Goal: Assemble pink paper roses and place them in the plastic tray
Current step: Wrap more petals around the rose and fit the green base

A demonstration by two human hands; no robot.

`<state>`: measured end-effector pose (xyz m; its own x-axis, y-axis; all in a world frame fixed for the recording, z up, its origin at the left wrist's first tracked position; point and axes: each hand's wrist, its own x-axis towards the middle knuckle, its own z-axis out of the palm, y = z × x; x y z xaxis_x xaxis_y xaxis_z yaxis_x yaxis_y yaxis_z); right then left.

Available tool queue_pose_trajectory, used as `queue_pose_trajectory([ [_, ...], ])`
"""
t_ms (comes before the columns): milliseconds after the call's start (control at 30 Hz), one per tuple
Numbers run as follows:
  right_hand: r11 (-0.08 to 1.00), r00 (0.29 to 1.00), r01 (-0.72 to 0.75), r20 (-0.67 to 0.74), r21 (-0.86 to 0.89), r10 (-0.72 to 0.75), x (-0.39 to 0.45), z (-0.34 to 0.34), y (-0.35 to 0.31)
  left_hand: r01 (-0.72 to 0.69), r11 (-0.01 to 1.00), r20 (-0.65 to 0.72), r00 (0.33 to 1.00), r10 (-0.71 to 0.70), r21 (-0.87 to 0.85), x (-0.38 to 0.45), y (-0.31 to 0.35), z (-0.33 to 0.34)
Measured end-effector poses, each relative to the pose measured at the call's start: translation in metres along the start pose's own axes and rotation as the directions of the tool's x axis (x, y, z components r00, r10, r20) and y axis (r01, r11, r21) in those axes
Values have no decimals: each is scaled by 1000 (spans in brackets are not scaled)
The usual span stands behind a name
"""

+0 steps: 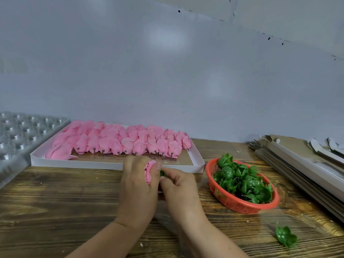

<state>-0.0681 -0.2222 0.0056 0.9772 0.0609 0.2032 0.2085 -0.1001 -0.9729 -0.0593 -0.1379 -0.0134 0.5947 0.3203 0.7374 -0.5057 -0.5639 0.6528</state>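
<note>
- At table centre, left hand [138, 180] grips a pink rose head [149, 171], fingers curled round it, petals up and away from the body; likely so the base faces the other hand.
- Right hand [177, 185] pinches a small green calyx [162, 173] at the rose's base, touching the left hand; looks like the fitting step, calyx going on.
- Red basket [228, 199] sits just right of the hands, within easy reach of the right hand; holds a heap of green calyxes [242, 180], roughly fifteen or more, exact count not possible.
- One stray calyx [285, 236] lies alone on the wooden table [55, 202], near right.
- White box [115, 165] behind the hands holds the unfinished pink heads [115, 140] in overlapping rows, stems toward the person for quick pick-up; several dozen, too packed to count.
- Clear plastic tray [20, 135], far left, is the destination; no pink visible in its cells.
- Flat cardboard stack [297, 164] at right edge.
</note>
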Motion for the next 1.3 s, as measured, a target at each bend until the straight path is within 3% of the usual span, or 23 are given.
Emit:
queue_pose_trajectory([
  [200, 997, 997, 20, -66, -80, -26, 1, 1, 1, -115, 986, -6, 993, 116, 118, 0, 7, -4],
  [400, 991, 990, 54, -122, -124, -70, 3, -3, 1, -113, 991, -1, 994, 113, 74, -1, 4, -3],
  [567, 1000, 991, 6, -137, 10, -4, 6, -10, 1, -67, 997, 37, 997, 66, 44, -3, 4, -2],
  [800, 993, 998, -56, 13, 102, 55, 1, -4, 2, 138, 990, -32, 990, -139, -24, 2, -2, 1],
  [933, 979, 996, -84, 52, 184, 76, 1, -6, -1, 137, 990, -43, 990, -138, -23, 1, -1, 1],
  [1133, 995, 1000, -25, -5, 94, 26, 0, -4, -2, 112, 993, 1, 994, -112, -27, 1, -2, -2],
  [1300, 938, 990, -139, 34, 318, 136, 6, -14, -3, 157, 984, -21, 987, -159, -79, 5, -3, -2],
])
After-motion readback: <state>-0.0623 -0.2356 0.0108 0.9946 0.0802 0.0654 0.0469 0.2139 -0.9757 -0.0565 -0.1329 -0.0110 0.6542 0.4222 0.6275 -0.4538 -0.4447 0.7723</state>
